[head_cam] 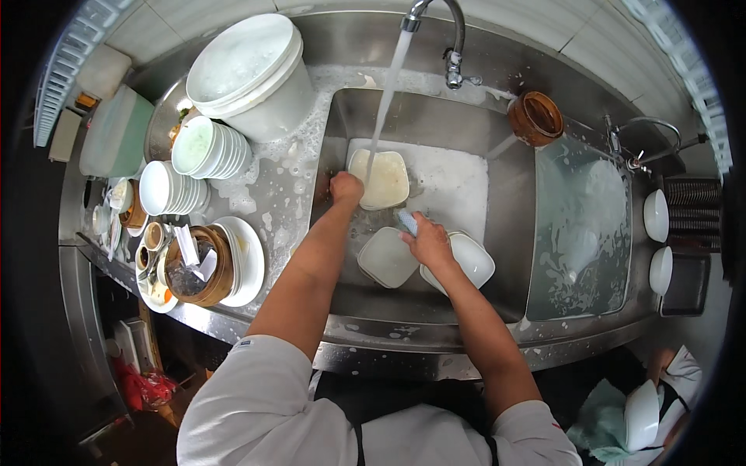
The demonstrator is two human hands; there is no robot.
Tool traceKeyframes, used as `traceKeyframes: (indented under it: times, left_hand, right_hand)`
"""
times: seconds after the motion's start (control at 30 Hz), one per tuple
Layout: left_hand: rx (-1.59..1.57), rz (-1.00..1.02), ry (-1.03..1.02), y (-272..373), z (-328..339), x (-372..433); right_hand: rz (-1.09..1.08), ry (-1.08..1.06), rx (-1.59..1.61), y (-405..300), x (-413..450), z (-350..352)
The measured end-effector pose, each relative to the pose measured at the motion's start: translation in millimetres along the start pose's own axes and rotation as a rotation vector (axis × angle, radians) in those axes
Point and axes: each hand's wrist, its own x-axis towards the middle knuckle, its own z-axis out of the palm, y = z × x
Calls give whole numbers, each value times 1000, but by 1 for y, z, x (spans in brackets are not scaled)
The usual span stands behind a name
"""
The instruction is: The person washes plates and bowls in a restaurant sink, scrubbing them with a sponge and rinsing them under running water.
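In the left basin of a steel sink [510, 244], my left hand [347, 187] grips the left edge of a squarish white dish [387, 180]. Running water from a curved tap [411, 22] falls onto that dish, which holds cloudy liquid. My right hand [431, 240] holds a light blue scrubbing pad [407, 221] between thumb and fingers, a little below and right of the dish. Under and beside this hand lie a stack of square white dishes [386, 257] and some glossy white bowls [471, 257], partly hidden by my forearm.
Left of the basin stand a foamy white bucket [274, 108], stacked white bowls [218, 152], and a bamboo steamer [218, 279] with litter beside plates [253, 268]. Another steamer [533, 119] sits near the water-filled right basin [583, 233]. Lower right, another person holds a bowl [641, 416] and green cloth [603, 422].
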Motion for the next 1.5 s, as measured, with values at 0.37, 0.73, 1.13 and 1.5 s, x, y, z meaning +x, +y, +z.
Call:
traceKeyframes:
  times: [0.37, 0.73, 1.13, 1.5]
  left_hand:
    - [-358, -8, 375, 19, -35, -133]
    - [-825, 236, 352, -7, -22, -176]
    - [-1157, 160, -170, 14, -37, -246]
    - [-937, -109, 4, 40, 0, -231]
  right_hand:
    - [4, 481, 275, -2, 45, -17]
    - [-627, 120, -258, -38, 25, 13]
    - [-660, 29, 783, 0, 29, -59]
    - [-172, 512, 479, -47, -10, -31]
